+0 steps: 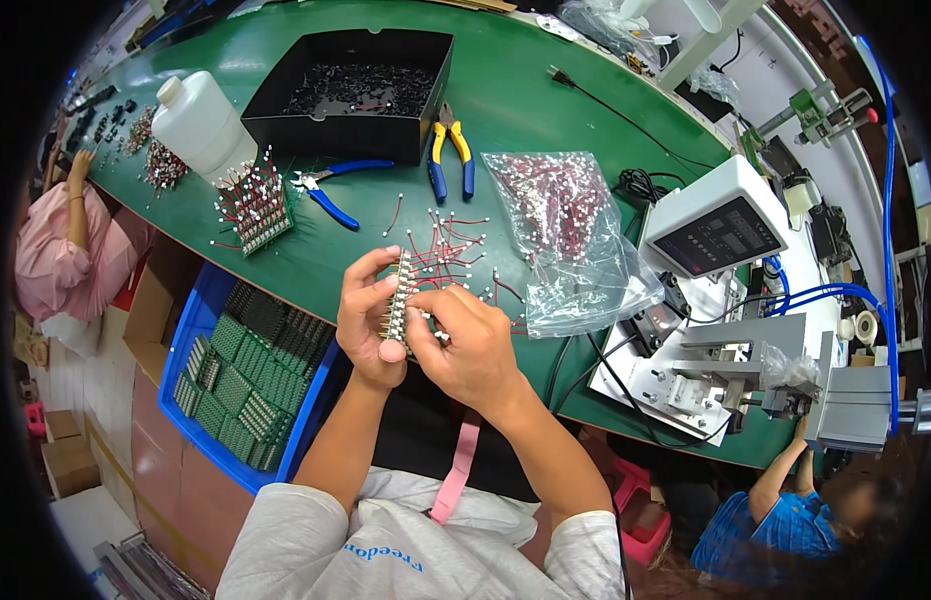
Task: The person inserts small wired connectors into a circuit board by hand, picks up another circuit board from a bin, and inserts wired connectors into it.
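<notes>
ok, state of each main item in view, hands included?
Left hand, closed on connector strip
Right hand, at the strip, grip unclear
White bottle, capped
Black box, open, holding black parts
Blue-handled cutters, handles spread
Yellow-blue pliers, handles spread
Clear bag, holding red wires
Blue bin, open, holding green boards
Power plug, unplugged
Display unit, on/off unclear

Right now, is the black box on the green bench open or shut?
Open: the black box is uncovered on top, and small dark pieces show inside it.

Left grip [366, 328] curled, right grip [468, 345] bent inward
</notes>
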